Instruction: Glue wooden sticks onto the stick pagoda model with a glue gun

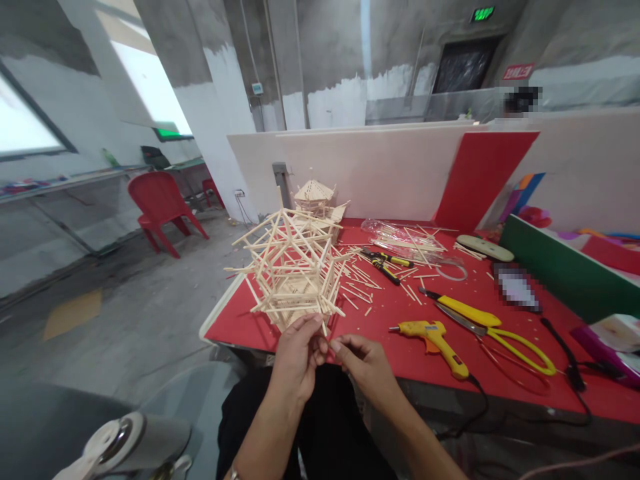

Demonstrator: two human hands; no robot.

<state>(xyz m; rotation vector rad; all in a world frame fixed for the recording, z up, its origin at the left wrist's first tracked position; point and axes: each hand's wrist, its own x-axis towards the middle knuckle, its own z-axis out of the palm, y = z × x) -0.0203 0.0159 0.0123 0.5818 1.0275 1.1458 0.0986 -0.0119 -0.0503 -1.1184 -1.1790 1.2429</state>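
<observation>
At the front edge of the red table, my left hand [301, 350] is closed, its thumb and fingers pinched beside a thin wooden stick [325, 329]. My right hand [364, 363] meets it, thumb and forefinger pressed together; whatever lies between those fingertips is too small to make out. Just beyond both hands stands an open frame model [295, 267] built of pale wooden sticks, with a pointed top. To the right of my right hand, a yellow glue gun [434, 340] lies on its side, nozzle facing left.
Yellow-handled scissors [523, 350], a utility knife [467, 310] and pliers [385, 263] lie on the red table [360, 327]. Loose sticks [357, 290] are scattered behind. A second wooden model [314, 193] stands at the back. The glue gun's cord [483, 397] hangs over the edge.
</observation>
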